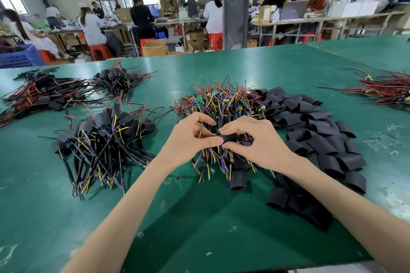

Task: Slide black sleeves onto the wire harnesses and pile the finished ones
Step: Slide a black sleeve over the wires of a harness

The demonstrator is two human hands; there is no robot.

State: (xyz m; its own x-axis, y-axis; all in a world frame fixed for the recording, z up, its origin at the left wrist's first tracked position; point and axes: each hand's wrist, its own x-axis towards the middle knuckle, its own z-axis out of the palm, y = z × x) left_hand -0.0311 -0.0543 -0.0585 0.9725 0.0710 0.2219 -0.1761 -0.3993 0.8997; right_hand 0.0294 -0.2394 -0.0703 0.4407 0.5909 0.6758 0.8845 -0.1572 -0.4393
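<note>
Hands at work on a green bench [199,224]: the left hand [193,135] pinches the wire ends of a harness [213,134] between thumb and curled fingers [206,118], while the right hand [253,142] pinches a short black sleeve [229,138] between thumb and forefinger. The hands meet just above a heap of bare harnesses [221,102]. The fingertips appear to hide whether the wires have entered the sleeve. Loose sleeves [315,131] lie heaped just to the right, a pile of sleeved harnesses [106,137] to the left, and more bundles [44,94] farther back
</note>
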